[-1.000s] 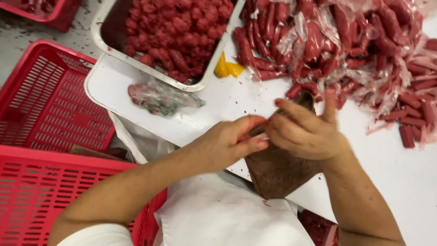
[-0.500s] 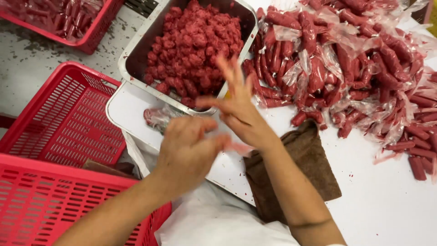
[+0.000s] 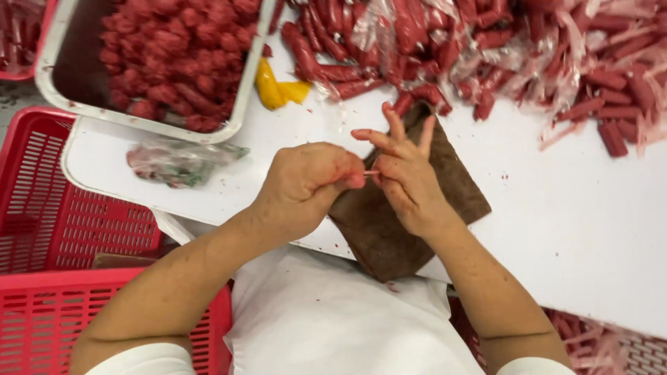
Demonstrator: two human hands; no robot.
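My left hand (image 3: 309,184) is closed in a fist over the near edge of the white table (image 3: 570,222). Its fingertips pinch a thin pinkish strip (image 3: 371,172). My right hand (image 3: 406,177) meets it from the right and nips the strip's other end between thumb and forefinger, the other fingers spread. Both hands hover over a brown cloth (image 3: 451,187) lying on the table. A metal tray (image 3: 244,97) at the upper left holds many bare red sausage pieces (image 3: 174,62). A heap of red sausages in clear wrappers (image 3: 486,48) spreads across the top right.
A crumpled wad of clear wrapper (image 3: 177,163) lies left of my hands, and a yellow scrap (image 3: 276,90) sits beside the tray. Red plastic baskets (image 3: 55,208) stand at the left and below the table edge. A white apron (image 3: 326,319) covers my front.
My right hand, raised with spread fingers by the metal tray half a second ago, has come back down over the brown cloth. Both hands now meet on the thin strip.
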